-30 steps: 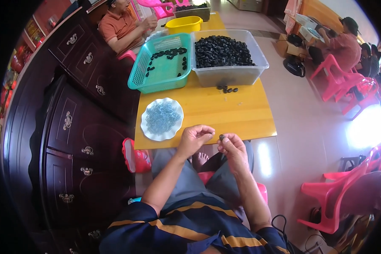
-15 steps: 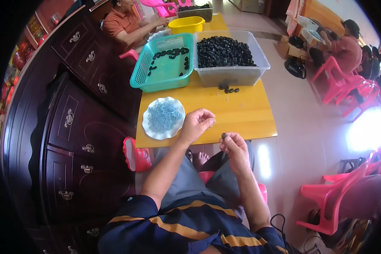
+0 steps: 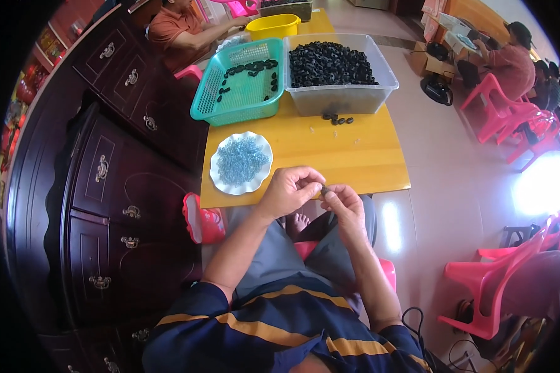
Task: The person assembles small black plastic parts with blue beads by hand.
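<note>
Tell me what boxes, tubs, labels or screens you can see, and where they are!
Clear plastic tub: far end of the yellow table, rectangular, heaped with small black pieces.
Teal basket: left of the tub, rectangular, holed walls, a few black pieces inside.
Yellow bowl: beyond the basket, round.
Cardboard box: on the floor right of the table, brown.
No labels or screens can be made out.

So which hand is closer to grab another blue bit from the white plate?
Probably the left hand. It sits nearer the white plate of blue bits, which lies to the left. The right hand is farther, pinching a small dark piece.
</note>
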Demonstrator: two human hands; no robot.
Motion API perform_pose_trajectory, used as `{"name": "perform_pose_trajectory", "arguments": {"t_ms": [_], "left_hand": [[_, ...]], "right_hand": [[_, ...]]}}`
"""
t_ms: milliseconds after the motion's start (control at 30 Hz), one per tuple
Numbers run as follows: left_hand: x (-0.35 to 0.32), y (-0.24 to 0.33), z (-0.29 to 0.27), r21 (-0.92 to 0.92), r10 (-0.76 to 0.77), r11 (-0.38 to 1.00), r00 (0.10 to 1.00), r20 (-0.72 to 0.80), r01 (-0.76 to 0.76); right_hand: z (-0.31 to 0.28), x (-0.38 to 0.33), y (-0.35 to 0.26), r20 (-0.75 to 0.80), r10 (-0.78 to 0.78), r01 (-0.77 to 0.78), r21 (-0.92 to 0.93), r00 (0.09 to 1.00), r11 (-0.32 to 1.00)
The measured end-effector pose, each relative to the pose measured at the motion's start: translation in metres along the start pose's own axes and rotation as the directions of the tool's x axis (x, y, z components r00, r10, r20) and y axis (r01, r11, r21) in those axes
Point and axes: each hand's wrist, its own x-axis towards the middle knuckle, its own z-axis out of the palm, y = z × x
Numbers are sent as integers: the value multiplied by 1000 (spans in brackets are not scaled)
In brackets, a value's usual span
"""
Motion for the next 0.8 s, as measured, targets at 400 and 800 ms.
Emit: {"name": "perform_pose_trajectory", "arguments": {"t_ms": [400, 800], "left_hand": [[-4, -6, -3, 63, -6, 998, 1000, -8, 6], [-9, 1, 0, 168, 81, 983, 996, -29, -75]], "right_hand": [[1, 0, 0, 2, -22, 22, -50, 1000, 999], [0, 0, 10, 2, -152, 149, -210, 988, 966]]}}
